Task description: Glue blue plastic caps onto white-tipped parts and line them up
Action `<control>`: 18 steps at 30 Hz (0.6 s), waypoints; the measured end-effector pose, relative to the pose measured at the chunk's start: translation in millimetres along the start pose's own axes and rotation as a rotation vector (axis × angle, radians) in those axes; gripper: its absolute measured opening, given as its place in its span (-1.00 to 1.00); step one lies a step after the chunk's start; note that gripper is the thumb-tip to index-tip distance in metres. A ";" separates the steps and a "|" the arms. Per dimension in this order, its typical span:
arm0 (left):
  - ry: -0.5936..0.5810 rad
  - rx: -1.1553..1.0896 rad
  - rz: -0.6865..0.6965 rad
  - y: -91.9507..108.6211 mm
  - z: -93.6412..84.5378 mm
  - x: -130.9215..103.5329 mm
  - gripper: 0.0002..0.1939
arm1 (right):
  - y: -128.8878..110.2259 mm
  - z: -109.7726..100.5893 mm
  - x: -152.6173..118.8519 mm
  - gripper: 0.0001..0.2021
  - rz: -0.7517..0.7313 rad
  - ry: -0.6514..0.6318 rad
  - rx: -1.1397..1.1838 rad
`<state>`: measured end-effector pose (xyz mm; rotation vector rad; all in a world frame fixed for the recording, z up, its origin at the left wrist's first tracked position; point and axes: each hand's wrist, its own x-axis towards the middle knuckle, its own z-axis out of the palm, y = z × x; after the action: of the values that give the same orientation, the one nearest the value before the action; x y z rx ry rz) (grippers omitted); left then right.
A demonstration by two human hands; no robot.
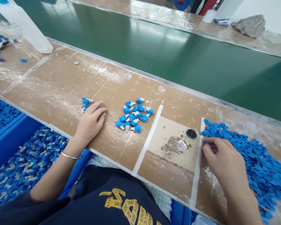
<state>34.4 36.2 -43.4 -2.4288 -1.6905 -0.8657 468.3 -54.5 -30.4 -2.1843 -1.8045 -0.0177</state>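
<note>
My left hand (90, 122) rests on the cardboard-covered bench with its fingers curled. A bit of blue shows between thumb and fingers, mostly hidden. Just beyond those fingers lie a couple of small blue-and-white plastic pieces (86, 100). A loose group of similar pieces (132, 116) is spread to the right of this hand. At the left edge of a heap of blue plastic pieces (255, 159), my right hand (224, 162) pinches thumb and forefinger together; what sits at the fingertips is largely covered. Between the hands are a clear round fitting (181, 145) and a black round cap (191, 133).
Blue bins (25, 123) of pieces stand below the bench at left. A green conveyor belt (154, 47) runs behind the bench. A white plastic bottle (28, 29) is at the upper left, and a grey-brown cloth (249, 25) lies beyond the belt.
</note>
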 end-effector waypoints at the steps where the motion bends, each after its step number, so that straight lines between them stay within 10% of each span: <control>1: 0.007 0.004 0.023 2.0 -0.5 0.2 -0.78 | 1.9 -0.9 -3.7 -0.67 0.043 -0.017 0.065; 7: 0.042 -0.103 0.214 48.9 -12.6 -1.5 -0.88 | 12.0 -1.8 -36.2 -0.53 0.119 0.010 0.254; 18: -0.375 0.083 0.550 95.7 5.0 30.4 -0.83 | 10.1 -4.4 -55.1 -0.45 -0.058 0.100 0.115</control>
<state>128.0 25.7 -8.2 -2.8960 -0.9900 -0.2762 467.4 -109.9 -39.7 -2.0161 -1.7682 -0.0347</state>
